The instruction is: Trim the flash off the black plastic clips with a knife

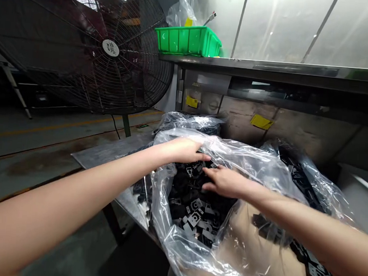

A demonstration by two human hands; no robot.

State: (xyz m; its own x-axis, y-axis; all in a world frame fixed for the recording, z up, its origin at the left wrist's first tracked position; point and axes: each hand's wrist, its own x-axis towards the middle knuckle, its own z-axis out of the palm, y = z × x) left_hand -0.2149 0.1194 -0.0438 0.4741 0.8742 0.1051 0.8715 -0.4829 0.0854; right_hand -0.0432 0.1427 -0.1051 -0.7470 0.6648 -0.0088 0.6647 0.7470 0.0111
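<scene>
Frame center: the plastic bag [181, 245] gaped around dark parts [195, 216]; our right hand [223, 181] hung inside, fingers parted; our left hand [187, 150] lay at its far rim, grip unclear.

Open bag [159, 203]: clear plastic film, thin, crinkled, glossy, with hard white glints along the folds. Small parts [194, 218] inside it—black and dark grey, plastic-looking, mostly matt, flat faces catching a dull sheen. Tan surface [243, 239] under the film: smooth, matt, cardboard-like. Bin [181, 41]: green moulded plastic, ribbed walls, semi-gloss. Shelf [227, 63]: bare metal, front edge shiny. Upper panels [283, 27]: smooth metal, satin, soft reflected streaks. Fan guard [137, 80]: dark wire, metal by its look. Labels [262, 122]: yellow, paper-like, creased.
</scene>
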